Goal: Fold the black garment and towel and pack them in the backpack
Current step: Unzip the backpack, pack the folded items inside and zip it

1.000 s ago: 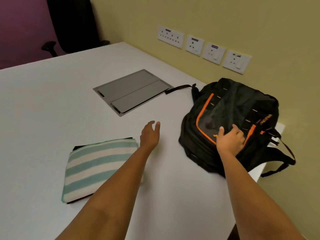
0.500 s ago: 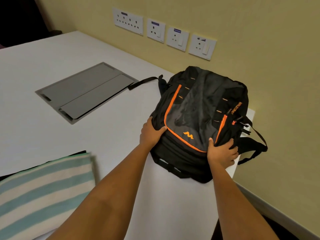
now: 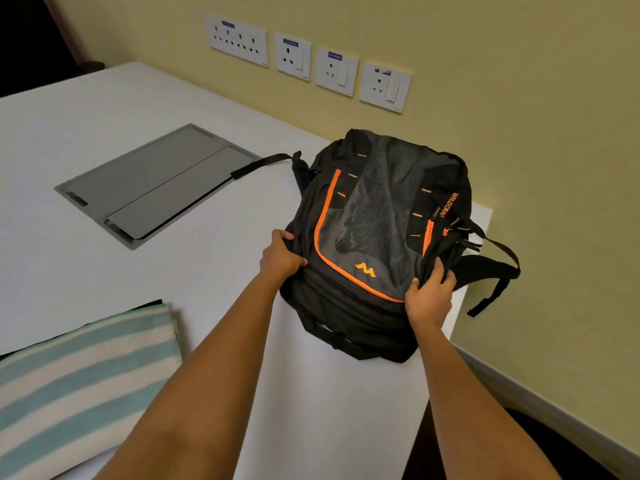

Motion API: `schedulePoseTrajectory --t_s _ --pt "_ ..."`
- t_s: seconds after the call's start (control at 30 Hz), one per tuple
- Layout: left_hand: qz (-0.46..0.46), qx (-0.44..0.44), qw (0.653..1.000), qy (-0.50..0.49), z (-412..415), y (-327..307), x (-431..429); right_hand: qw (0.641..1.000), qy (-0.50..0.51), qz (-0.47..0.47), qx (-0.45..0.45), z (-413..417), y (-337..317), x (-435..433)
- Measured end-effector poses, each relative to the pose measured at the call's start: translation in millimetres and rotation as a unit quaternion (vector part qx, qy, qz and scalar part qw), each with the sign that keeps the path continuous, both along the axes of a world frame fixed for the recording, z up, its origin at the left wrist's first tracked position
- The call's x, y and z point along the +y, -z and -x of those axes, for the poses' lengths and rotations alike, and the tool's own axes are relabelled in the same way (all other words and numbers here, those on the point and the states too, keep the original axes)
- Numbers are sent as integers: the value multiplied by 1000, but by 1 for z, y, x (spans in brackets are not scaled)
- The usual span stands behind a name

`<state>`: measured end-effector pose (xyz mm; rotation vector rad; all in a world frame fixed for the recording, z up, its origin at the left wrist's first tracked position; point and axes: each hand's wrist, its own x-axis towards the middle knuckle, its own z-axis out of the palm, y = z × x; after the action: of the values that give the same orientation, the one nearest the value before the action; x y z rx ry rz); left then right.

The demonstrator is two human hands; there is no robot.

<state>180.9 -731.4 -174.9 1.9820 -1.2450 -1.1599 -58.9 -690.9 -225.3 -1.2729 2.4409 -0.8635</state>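
Gripping the backpack, right of centre, with both hands. Left hand curled over its left flank, bunching black fabric. Right hand clutching the near right corner beside the orange piping, with its fingers hooked into a fold. Fingertips of both largely buried in cloth.

Lying flat, front panel up, on the white table, close to its right corner and the yellow wall. Hanging off the right side past the table edge, a shoulder strap. Set into the tabletop at centre left, a grey flap panel. Along the wall at top, four socket plates.

At lower left, the folded teal-and-white striped towel, blurred and cut off by the left and bottom edges. Beneath it, only a thin sliver of the black garment showing at the far corner, the rest hidden.

A second ago, left hand open above the table, clear of the bag. Now clamped on it, as half a second ago. Right hand reaching slightly higher up the flank than then.
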Motion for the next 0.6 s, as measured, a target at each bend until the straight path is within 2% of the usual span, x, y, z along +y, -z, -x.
schedulePoseTrajectory --t_s 0.2,0.37,0.5,0.6 --pt "-101 -67 993 11 -18 -9 39 994 -101 25 -27 -7 2 24" --pt "-143 -45 989 -3 -48 -9 78 982 -182 31 -44 -25 4 34" --pt "-108 -66 991 -38 -69 1 97 974 -218 23 -60 -48 3 23" --pt "-33 -76 993 -88 -78 13 102 970 -233 12 -65 -63 0 7"
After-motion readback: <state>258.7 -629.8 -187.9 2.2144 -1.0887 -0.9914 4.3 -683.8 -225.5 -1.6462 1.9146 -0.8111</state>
